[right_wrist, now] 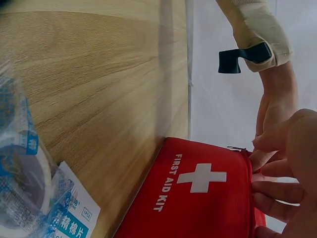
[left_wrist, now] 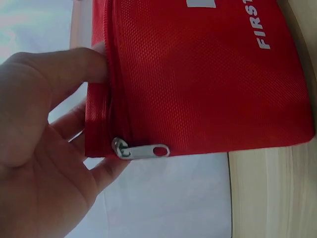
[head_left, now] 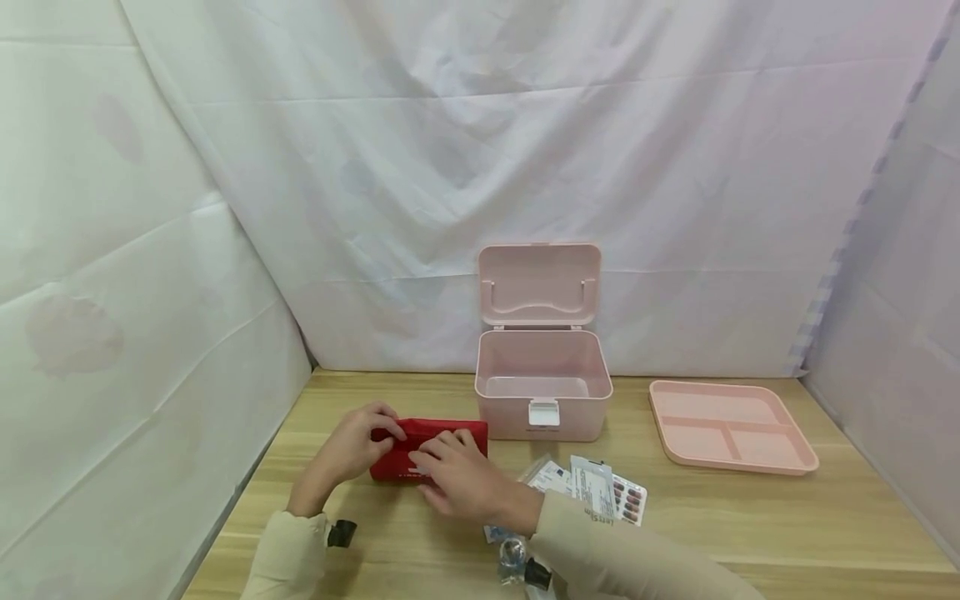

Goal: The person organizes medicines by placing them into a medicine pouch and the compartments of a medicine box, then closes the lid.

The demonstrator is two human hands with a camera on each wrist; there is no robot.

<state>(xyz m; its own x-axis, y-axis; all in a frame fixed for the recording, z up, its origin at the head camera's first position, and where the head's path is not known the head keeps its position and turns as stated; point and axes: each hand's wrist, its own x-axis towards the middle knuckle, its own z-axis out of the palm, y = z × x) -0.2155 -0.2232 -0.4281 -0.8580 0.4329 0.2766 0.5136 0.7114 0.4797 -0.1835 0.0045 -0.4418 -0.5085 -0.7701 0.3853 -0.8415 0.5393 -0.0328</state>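
A red first aid pouch (head_left: 388, 468) with a white cross and lettering stands on the table, its zipped edge upward. My left hand (head_left: 358, 443) pinches that edge near one end, thumb on the near side and fingers behind. Beside those fingers, a silver zipper pull (left_wrist: 147, 151) hangs at the corner in the left wrist view. Farther along the same edge, my right hand (head_left: 467, 482) grips the pouch with bent fingers. In the right wrist view its fingertips lie along the zipper (right_wrist: 251, 198).
Behind the pouch to the right stands a pink box (head_left: 543, 421), lid raised. A pink divided tray (head_left: 731, 456) lies farther right. Under my right forearm are paper packets (head_left: 592, 483), a blister pack of capsules (head_left: 630, 500) and a plastic-wrapped roll (right_wrist: 25, 183).
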